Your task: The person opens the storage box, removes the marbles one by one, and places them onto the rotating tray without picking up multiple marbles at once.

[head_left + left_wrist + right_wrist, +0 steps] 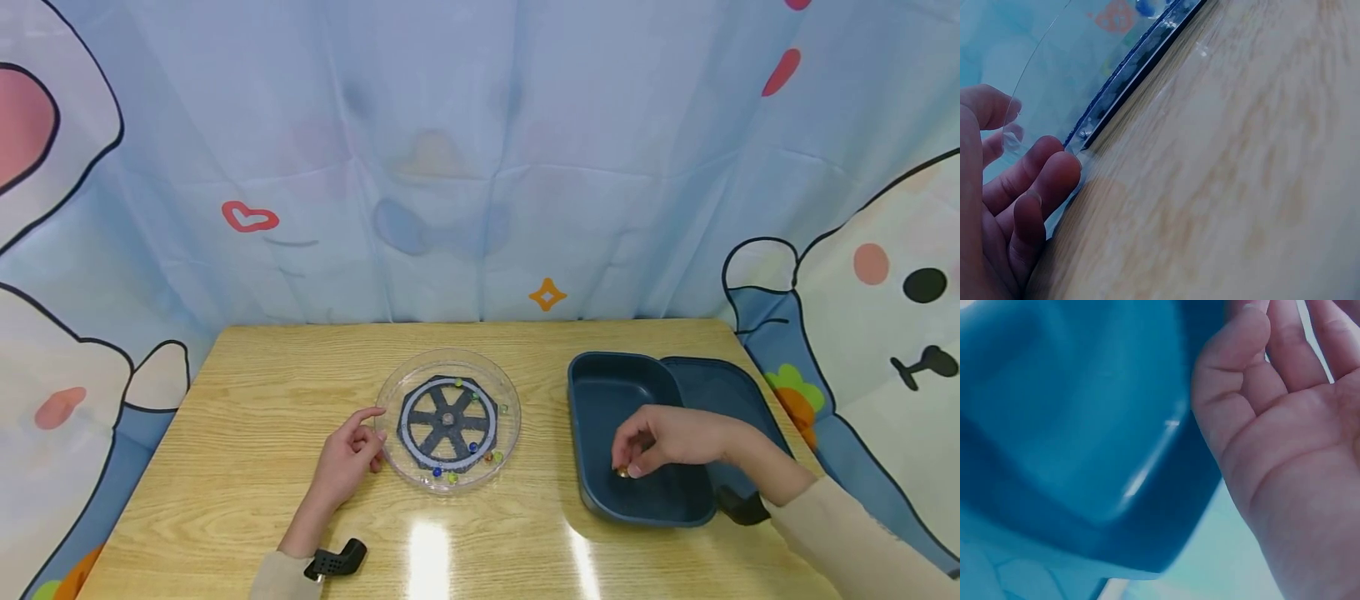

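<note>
A round clear dish point(507, 392) with a dark, spoked wheel-shaped piece point(448, 419) in it stands on the wooden table. Several small glass marbles lie in the dish, among them a blue marble point(473, 447) and a yellow-green marble point(452, 477). At its left side my left hand point(347, 460) holds the rim with thumb and index finger, the other fingers curled below; the left wrist view shows the fingertips point(1063, 169) against the clear wall. My right hand point(663, 440) pinches a small amber marble point(623, 472) over a dark blue bin point(606, 400). The right wrist view hides the marble.
Right of the bin lies a flat dark blue lid point(720, 379), partly under the right forearm. The wooden table point(285, 375) ends at a patterned curtain point(480, 167) at the back. A black wrist strap point(337, 560) sits on the left wrist.
</note>
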`<action>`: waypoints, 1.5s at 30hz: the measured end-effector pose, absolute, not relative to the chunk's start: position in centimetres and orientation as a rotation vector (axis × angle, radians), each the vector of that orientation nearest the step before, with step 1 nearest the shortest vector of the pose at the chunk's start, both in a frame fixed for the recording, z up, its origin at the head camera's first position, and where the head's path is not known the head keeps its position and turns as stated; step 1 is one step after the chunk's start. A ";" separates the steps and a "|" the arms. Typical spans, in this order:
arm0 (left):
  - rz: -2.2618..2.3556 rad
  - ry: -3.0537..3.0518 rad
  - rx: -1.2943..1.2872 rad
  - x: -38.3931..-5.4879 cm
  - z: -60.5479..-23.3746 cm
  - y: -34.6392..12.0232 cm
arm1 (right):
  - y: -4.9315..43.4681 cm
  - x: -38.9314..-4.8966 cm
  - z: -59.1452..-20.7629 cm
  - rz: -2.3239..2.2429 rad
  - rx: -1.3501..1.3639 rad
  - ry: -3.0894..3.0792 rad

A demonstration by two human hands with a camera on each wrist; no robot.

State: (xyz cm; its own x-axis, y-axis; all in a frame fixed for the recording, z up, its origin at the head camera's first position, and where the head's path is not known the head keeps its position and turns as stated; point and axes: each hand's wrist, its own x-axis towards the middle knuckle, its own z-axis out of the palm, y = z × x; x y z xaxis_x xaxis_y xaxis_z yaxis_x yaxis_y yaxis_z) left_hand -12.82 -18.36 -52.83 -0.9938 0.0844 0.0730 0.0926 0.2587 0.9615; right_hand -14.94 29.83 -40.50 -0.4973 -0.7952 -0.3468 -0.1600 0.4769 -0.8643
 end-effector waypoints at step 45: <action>-1.913 -2.516 -0.151 -11.4 -49.1 -17.5 | 14.0 -17.3 -41.9 -0.937 -0.926 2.331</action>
